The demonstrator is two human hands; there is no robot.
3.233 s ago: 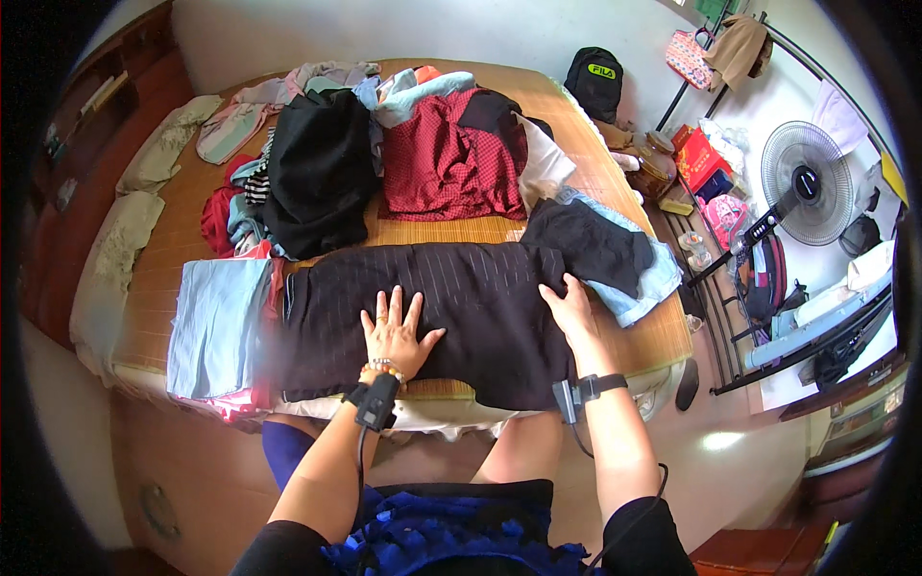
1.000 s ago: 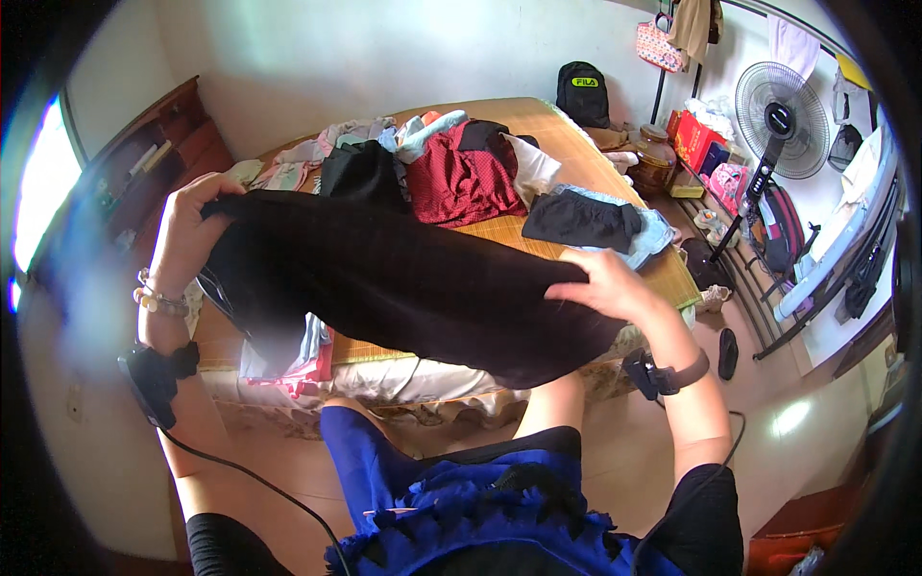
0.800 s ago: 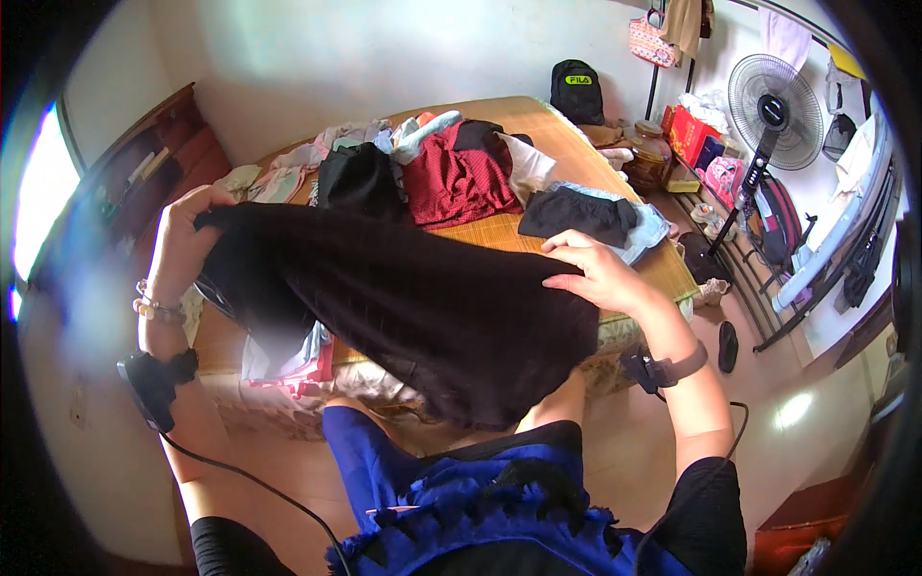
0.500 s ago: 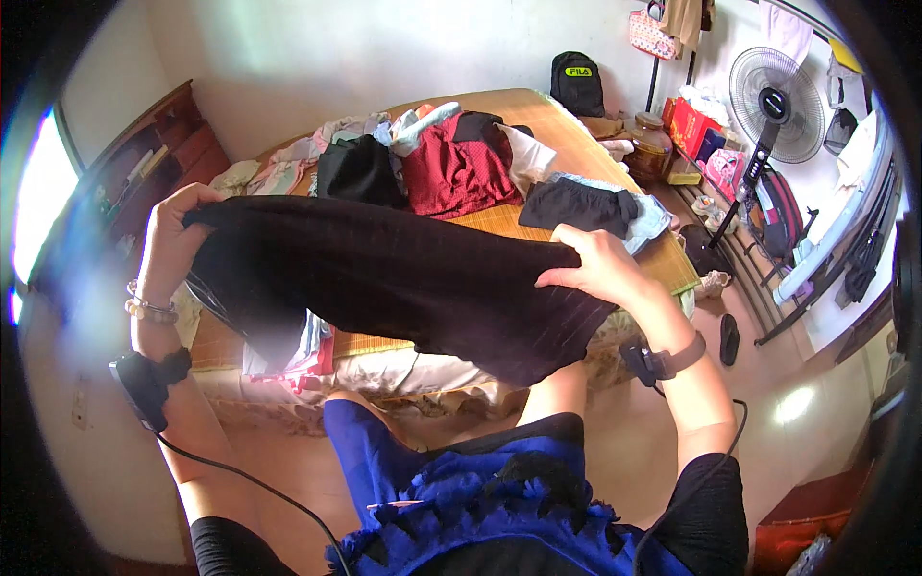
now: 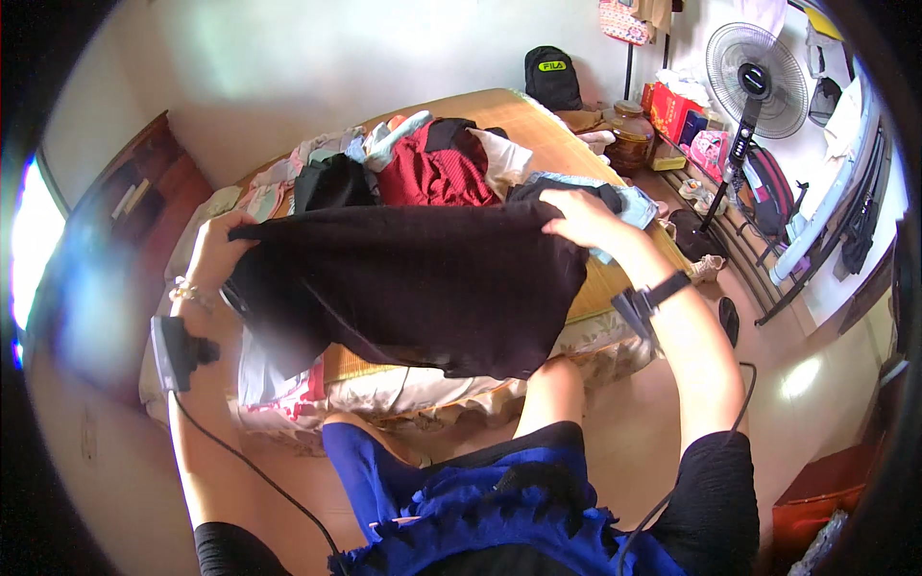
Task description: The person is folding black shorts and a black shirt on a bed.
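A black garment (image 5: 413,278) hangs stretched out between my two hands above the near edge of the bed. My left hand (image 5: 221,252) pinches its upper left corner, thumb against the cloth. At the upper right corner, my right hand (image 5: 588,219) is closed on the fabric. The lower edge droops unevenly, and whether it is trousers, a skirt or a top cannot be told. Behind it lies a heap with a dark red garment (image 5: 437,168) and a black one (image 5: 331,182). Folded clothes (image 5: 264,374) show partly below the cloth's left end.
A woven mat (image 5: 538,120) covers the bed. Dark and light blue clothes (image 5: 629,206) lie on its right side. A wooden headboard (image 5: 144,192) stands left. Beyond the bed are a black backpack (image 5: 552,86), a lidded jar (image 5: 629,139) and a standing fan (image 5: 740,144).
The garment has been pulled more level: its left end is lower and farther right, its right end higher. Both hands still grip it. The view has shifted slightly.
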